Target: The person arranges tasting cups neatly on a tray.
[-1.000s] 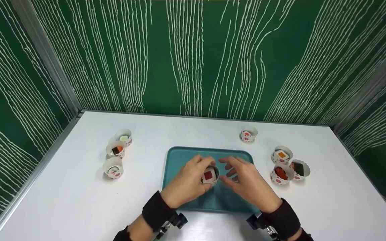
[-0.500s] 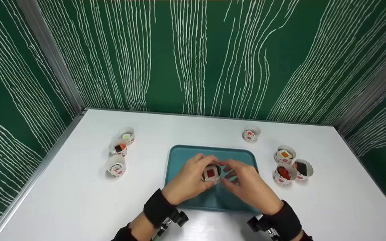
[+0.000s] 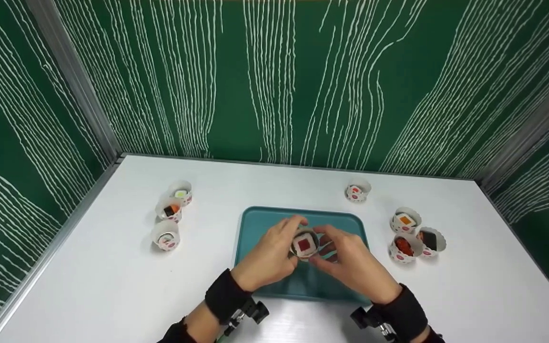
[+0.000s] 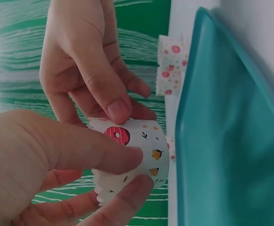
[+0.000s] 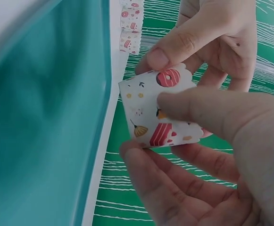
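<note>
Above the teal tray (image 3: 260, 219), my two hands hold one small paper cup between them. The paper cup (image 3: 304, 244) carries a white sushi-like block with a dark red square on top. My left hand (image 3: 267, 255) grips it from the left, and my right hand (image 3: 350, 257) pinches it from the right with thumb and fingers. In the left wrist view the cup (image 4: 152, 134) lies sideways, its wall printed with donuts and flowers. In the right wrist view my right thumb presses the printed wall of the cup (image 5: 139, 106), fingers beneath it.
On the white table (image 3: 198, 276), three similar cups stand at the left, the front one (image 3: 166, 237) nearest. A single cup (image 3: 357, 190) stands behind the tray. Three more, including one with red filling (image 3: 404, 247), cluster at the right. Green white-streaked walls (image 3: 227, 95) enclose the table.
The paper cup has shifted slightly right, towards my right hand. My right fingers were apart from it one second ago and now hold its right side, while my left hand keeps touching it.
</note>
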A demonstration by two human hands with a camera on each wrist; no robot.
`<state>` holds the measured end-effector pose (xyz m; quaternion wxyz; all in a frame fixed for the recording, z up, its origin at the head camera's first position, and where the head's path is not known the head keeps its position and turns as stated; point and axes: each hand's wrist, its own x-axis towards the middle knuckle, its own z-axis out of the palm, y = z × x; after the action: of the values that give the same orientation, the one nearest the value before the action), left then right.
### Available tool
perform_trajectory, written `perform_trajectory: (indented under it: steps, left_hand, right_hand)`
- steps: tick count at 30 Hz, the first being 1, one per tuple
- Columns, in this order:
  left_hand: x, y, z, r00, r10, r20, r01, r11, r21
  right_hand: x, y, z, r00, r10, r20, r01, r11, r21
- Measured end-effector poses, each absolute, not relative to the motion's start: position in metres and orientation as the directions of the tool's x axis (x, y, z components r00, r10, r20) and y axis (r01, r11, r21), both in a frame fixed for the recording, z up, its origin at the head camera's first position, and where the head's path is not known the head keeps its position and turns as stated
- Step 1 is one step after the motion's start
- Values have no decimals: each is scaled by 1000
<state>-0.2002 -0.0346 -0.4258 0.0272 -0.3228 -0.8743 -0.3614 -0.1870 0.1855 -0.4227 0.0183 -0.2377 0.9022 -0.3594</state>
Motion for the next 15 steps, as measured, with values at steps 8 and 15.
perform_trajectory:
  steps: [8, 15]
  left_hand:
    - [-200, -35, -424, -795, 541, 274, 563, 490, 666]
    - [-201, -33, -424, -790, 529, 310, 571, 449, 687]
  right_hand:
    - [-190, 188, -423, -886, -435, 158, -423, 623, -658]
    - [-191, 190, -421, -882, -430, 190, -442, 622, -646]
